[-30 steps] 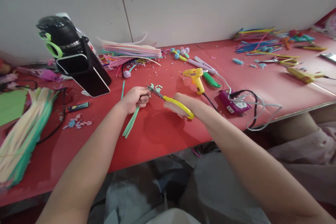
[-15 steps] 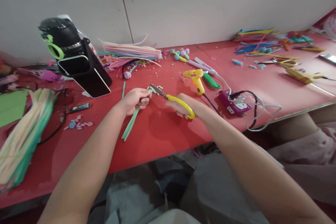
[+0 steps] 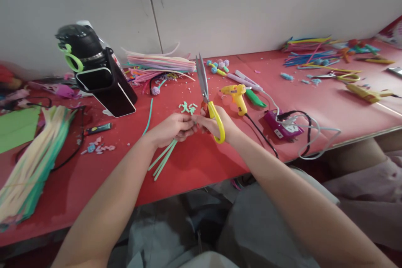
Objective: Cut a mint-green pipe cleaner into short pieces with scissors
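Note:
My left hand [image 3: 176, 129] is closed on a few light green pipe cleaners [image 3: 165, 162], whose long ends hang down toward the table's front edge. My right hand [image 3: 211, 123] holds yellow-handled scissors [image 3: 216, 123], blades upright and slightly apart, pointing away from me. The fingertips of both hands meet at the short tips of the pipe cleaners. Just beyond them lies a small heap of cut green bits [image 3: 187, 107]. A single teal pipe cleaner [image 3: 149, 115] lies left of my left hand.
A black bottle in a holder [image 3: 108, 77] stands at the back left. Pipe cleaner bundles [image 3: 34, 167] lie left and behind. To the right are a yellow glue gun [image 3: 236, 97], a purple power strip [image 3: 282, 125] and cables. Another person's leg [image 3: 361, 157] is at the right.
The scissors have swung from lying across the cut bits to pointing upright. My right hand has moved left to meet my left hand, and the pipe cleaner ends have spread apart.

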`<state>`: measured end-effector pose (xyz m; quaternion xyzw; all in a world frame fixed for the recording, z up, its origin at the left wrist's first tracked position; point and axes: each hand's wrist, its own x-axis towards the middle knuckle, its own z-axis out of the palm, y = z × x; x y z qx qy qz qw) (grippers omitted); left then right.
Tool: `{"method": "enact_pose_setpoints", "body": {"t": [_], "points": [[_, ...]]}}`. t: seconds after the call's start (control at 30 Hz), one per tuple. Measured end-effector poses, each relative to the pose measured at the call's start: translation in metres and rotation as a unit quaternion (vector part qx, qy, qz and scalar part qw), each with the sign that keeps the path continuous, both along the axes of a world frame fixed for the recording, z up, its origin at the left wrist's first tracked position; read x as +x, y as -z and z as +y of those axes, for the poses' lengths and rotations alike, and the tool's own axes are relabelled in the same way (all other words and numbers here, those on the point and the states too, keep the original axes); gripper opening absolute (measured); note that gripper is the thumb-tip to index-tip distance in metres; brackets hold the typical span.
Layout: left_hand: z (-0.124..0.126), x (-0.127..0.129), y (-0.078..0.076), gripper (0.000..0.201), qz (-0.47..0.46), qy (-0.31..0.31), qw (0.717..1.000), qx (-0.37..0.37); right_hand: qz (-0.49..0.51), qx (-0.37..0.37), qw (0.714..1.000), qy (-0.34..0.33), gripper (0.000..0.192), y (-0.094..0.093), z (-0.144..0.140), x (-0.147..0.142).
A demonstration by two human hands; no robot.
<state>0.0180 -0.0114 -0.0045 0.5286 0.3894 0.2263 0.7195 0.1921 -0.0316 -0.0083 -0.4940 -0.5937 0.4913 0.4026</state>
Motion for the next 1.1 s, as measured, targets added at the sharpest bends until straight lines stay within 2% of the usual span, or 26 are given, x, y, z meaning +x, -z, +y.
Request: {"method": "enact_pose_setpoints", "body": {"t": [0.23, 0.33, 0.5, 0.57, 0.67, 0.73, 0.83, 0.93, 1.1], "points": [[-0.006, -0.003, 0.000, 0.022, 0.023, 0.025, 0.999, -0.029, 0.002, 0.008, 0.999, -0.038, 0.024, 0.001, -0.001, 0.003], [-0.006, -0.004, 0.000, 0.024, 0.032, 0.031, 0.998, -0.039, 0.003, 0.013, 0.999, -0.033, 0.022, -0.001, -0.002, 0.007], [-0.005, -0.001, 0.000, 0.024, 0.038, 0.006, 0.999, -0.019, -0.012, 0.012, 1.000, -0.003, 0.022, -0.005, -0.001, 0.008], [-0.003, -0.002, 0.000, 0.024, 0.043, -0.021, 0.999, 0.006, -0.020, 0.013, 0.999, 0.022, 0.029, -0.006, 0.001, 0.011], [0.002, -0.006, -0.001, 0.025, 0.046, -0.103, 0.991, 0.073, -0.061, 0.009, 0.997, 0.053, 0.044, -0.009, -0.001, 0.021], [0.005, -0.011, -0.002, 0.026, 0.029, -0.167, 0.980, 0.108, -0.122, -0.006, 0.992, 0.044, 0.050, -0.012, -0.007, 0.029], [0.011, -0.017, -0.004, 0.025, -0.011, -0.240, 0.962, 0.131, -0.197, -0.026, 0.980, -0.024, 0.054, -0.016, -0.022, 0.038], [0.015, -0.020, -0.004, 0.025, -0.033, -0.260, 0.955, 0.143, -0.268, -0.025, 0.961, -0.061, 0.057, -0.015, -0.033, 0.042], [0.015, -0.018, -0.003, 0.025, -0.030, -0.238, 0.959, 0.150, -0.307, -0.027, 0.948, -0.076, 0.060, -0.010, -0.036, 0.038]]}}
